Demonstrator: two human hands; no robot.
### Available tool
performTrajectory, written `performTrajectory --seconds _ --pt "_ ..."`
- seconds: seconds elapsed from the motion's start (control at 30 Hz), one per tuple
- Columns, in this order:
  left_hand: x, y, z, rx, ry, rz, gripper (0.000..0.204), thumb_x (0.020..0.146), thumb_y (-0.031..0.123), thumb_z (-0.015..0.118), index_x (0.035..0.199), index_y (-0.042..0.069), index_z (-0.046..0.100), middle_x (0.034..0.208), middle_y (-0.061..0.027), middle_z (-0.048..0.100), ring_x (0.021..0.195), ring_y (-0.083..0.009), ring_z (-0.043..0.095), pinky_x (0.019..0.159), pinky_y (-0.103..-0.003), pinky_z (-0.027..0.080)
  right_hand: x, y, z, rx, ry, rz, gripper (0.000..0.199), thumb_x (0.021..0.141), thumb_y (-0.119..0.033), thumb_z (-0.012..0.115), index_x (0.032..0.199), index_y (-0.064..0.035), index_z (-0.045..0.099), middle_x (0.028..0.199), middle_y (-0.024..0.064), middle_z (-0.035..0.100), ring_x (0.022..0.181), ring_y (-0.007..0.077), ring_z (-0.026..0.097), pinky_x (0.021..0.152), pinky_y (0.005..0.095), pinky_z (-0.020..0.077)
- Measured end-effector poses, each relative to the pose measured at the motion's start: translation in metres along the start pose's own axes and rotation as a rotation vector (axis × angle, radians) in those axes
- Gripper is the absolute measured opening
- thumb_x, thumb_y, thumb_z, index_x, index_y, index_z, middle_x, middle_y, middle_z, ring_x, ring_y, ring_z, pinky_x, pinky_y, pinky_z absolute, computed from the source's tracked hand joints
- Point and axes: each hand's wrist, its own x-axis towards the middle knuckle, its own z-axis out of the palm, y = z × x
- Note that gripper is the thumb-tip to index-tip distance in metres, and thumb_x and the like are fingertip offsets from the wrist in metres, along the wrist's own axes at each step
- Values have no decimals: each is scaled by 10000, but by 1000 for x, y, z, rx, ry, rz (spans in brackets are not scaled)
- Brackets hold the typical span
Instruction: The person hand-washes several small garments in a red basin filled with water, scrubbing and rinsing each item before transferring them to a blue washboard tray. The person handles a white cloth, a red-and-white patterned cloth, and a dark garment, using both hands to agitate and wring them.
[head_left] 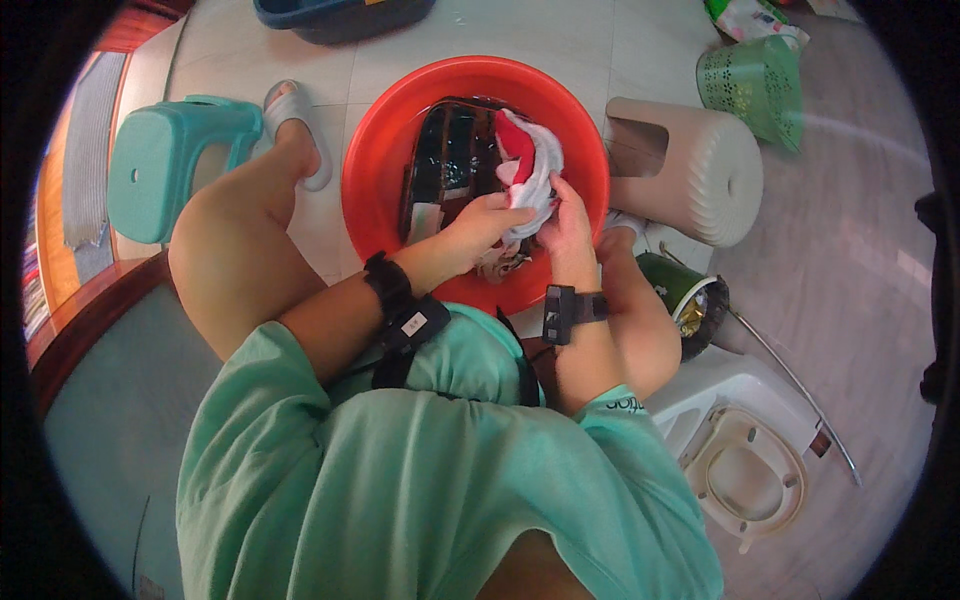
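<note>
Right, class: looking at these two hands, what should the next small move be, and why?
Probably lower the red-and-white cloth onto the dark, glossy surface inside the red basin: the left hand and right hand both grip the cloth, bunched, over the basin, with that surface showing just to its left.

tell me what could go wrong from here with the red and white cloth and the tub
Two possible risks:
1. The left hand and right hand hold the red and white cloth over the red tub; if the grip slips, it could drop in and perhaps splash.
2. Black devices are strapped on the left wrist and right wrist, close to the tub, so they might get wet.
</note>
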Motion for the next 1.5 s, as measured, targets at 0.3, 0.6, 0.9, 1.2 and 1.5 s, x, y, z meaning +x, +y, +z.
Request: performTrajectory --seconds 0.3,0.6,0.9,1.2,1.5 --pt "34 18 -20 73 496 25 440 858 382 677 1142 88 513 971 -48 567 849 -136 528 702 -332 423 -25 -11 9 -410 -91 -403 471 827 -14 649 1250 -66 449 1137 78 566 1002 191 573 872 328 479" --pt "34 31 -38 -119 278 276 577 781 -59 553 1322 45 383 1208 -125 552 1113 -277 560 966 -425 448 -18 -8 7 -425 -34 -459 285 904 -132 631 1154 -50 521 1049 49 598 937 146 570 811 276 471" --pt "27 32 -35 -108 382 461 573 711 -164 457 1257 8 441 1242 -128 544 1175 -269 530 1002 -381 431 17 -30 -20 287 8 -461 422 1004 -242 402 1308 48 443 1358 208 484 1268 355 446 1101 534 306" --pt "27 43 -43 -262 -10 438 558 796 -138 475 1326 33 447 1271 -86 552 1209 -257 513 1060 -382 377 10 -24 -24 324 75 -122 373 974 -262 470 1218 17 509 1254 214 551 1175 385 519 1046 546 365" --pt "12 49 -14 -486 -407 285 520 873 -38 534 1371 68 428 1346 -73 520 1226 -232 512 1041 -385 402 -7 14 5 239 -214 308 662 963 -521 445 1424 -55 356 1406 166 455 1271 343 463 1075 507 346"
